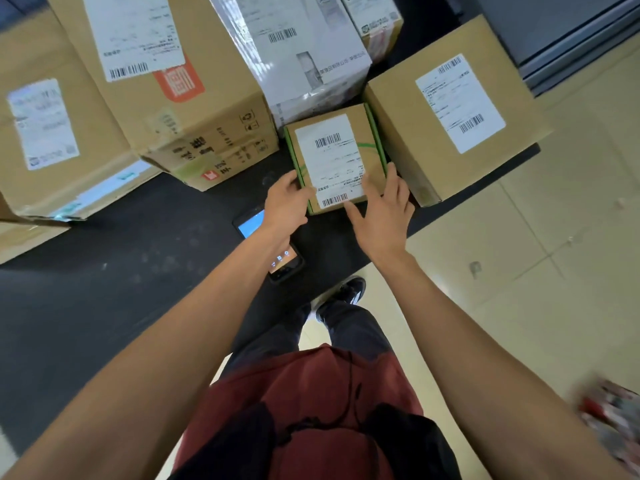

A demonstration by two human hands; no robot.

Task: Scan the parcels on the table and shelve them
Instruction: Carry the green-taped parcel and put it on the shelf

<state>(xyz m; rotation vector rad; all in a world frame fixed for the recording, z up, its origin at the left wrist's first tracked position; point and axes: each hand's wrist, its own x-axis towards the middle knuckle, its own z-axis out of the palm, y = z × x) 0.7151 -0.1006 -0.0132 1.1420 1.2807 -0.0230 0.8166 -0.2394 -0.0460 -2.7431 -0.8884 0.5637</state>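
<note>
A small flat brown parcel (337, 147) with green edges and a white barcode label lies on the black table (138, 265) near its right end. My left hand (284, 202) grips its near left corner. My right hand (382, 211) rests on its near right corner, fingers spread over the label and the right edge. A handheld scanner (289, 261) with a lit screen lies on the table just under my left wrist, partly hidden by my forearm.
Larger parcels crowd the table: a brown box (453, 109) right of the small one, a white plastic-wrapped box (298, 53) behind it, a big carton (180, 98) with an orange mark, another (45, 133) at far left. Beige floor lies to the right.
</note>
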